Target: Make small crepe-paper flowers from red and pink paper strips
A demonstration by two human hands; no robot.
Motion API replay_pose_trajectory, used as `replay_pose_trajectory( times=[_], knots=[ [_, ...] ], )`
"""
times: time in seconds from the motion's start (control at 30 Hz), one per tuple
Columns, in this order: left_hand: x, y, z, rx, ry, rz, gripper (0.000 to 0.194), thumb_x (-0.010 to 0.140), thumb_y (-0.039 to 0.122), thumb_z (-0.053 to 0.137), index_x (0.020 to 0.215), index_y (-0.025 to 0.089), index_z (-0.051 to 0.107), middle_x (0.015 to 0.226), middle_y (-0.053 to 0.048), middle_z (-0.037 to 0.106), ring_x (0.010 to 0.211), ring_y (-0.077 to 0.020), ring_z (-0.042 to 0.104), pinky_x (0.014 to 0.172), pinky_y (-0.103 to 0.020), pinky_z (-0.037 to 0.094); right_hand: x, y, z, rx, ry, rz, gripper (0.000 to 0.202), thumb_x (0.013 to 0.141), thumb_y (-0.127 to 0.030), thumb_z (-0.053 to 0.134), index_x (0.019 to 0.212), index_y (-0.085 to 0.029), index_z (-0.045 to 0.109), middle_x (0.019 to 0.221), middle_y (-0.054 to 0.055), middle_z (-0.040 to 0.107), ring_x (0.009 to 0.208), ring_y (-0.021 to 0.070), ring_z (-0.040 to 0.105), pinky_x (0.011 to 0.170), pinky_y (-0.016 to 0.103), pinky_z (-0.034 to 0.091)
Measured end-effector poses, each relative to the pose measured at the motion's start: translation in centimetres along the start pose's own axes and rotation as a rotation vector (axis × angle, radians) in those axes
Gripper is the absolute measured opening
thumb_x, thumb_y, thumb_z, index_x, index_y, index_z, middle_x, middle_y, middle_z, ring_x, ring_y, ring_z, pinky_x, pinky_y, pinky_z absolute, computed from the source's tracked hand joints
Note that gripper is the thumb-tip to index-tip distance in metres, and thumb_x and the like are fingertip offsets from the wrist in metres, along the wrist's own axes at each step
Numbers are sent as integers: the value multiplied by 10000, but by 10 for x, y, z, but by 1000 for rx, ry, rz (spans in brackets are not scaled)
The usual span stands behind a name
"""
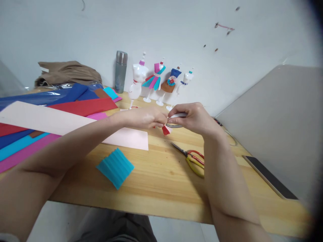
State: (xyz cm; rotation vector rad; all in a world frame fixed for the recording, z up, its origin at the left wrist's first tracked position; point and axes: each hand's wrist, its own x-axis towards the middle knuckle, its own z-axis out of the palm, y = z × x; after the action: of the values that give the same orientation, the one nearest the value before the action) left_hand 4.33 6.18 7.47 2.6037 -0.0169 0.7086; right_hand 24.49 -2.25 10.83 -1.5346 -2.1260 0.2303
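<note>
Above the middle of the wooden table [151, 188], my left hand [148, 117] is closed, its fingers pinched on a small red and pale pink pleated paper piece [166, 130] that hangs below them. My right hand [193, 117] is closed round a grey-white looped strip or tape roll [175, 126], its fingertips meeting those of my left hand. A blue pleated paper square [116, 168] lies on the table nearer to me. Scissors [193, 159] with red and yellow handles lie below my right hand, partly hidden by my forearm.
Coloured paper strips [83, 107] spread over the left side. Behind stand a grey flask [121, 72] and several small mannequins, one bare white [140, 74], others dressed in paper. A phone [271, 178] lies at right. Brown cloth [68, 74] sits at back left.
</note>
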Motion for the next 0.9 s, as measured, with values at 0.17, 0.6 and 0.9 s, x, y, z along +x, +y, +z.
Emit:
replay_pose_trajectory(
  times=[0.17, 0.6, 0.9],
  knots=[
    [1, 1, -6, -345, -15, -141, 211, 914, 267, 570, 904, 150, 745, 821, -45, 652, 600, -84, 569, 579, -212, 471, 0, 6, -3, 160, 24, -1, 256, 733, -430, 737, 741, -180, 682, 652, -7, 605, 578, 116, 493, 542, 250, 373],
    [-1, -19, 8, -1055, 140, -399, 402, 695, 468, 835, 819, 111, 697, 812, -45, 667, 583, -61, 575, 435, -146, 393, 0, -4, 0, 84, 41, 2, 257, 781, -431, 705, 729, -184, 659, 628, 2, 588, 593, 129, 470, 531, 250, 343],
    [3, -21, 14, -1036, 379, -473, 261, 785, 352, 775, 800, 110, 680, 562, 16, 555, 484, -48, 497, 391, -121, 311, 0, -12, 5, -50, 30, -49, 162, 794, -308, 645, 750, -156, 683, 648, 4, 633, 578, 112, 473, 578, 246, 358]
  ],
)
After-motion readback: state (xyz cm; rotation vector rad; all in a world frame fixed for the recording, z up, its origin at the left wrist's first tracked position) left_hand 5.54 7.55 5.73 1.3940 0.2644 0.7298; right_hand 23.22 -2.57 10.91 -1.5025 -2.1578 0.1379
